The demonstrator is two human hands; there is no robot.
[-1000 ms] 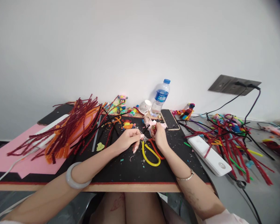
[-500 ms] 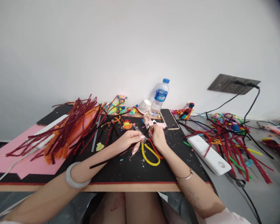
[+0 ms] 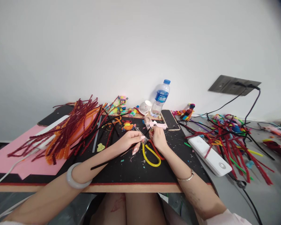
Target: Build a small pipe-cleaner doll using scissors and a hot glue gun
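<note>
My left hand is closed, thumb and fingertips pinched together over the black mat. A black pipe cleaner runs from beneath its fingers down toward my left forearm. Close by on the right, my right hand is also closed, its fingertips at a dark strand that shows between the hands; a small brownish bit at these fingertips is too small to name. Below both hands are scissors with a yellow loop handle and a red one, partly covered; their blades point away to the left. Whether a hand touches them I cannot tell.
Red and orange pipe cleaners lie heaped on pink paper at left. A water bottle, paper cup and phone stand or lie behind my hands. At right are a white power bank and more pipe cleaners.
The view has shifted very slightly. Both hands keep nearly the same place and grip, and nothing else has visibly moved.
</note>
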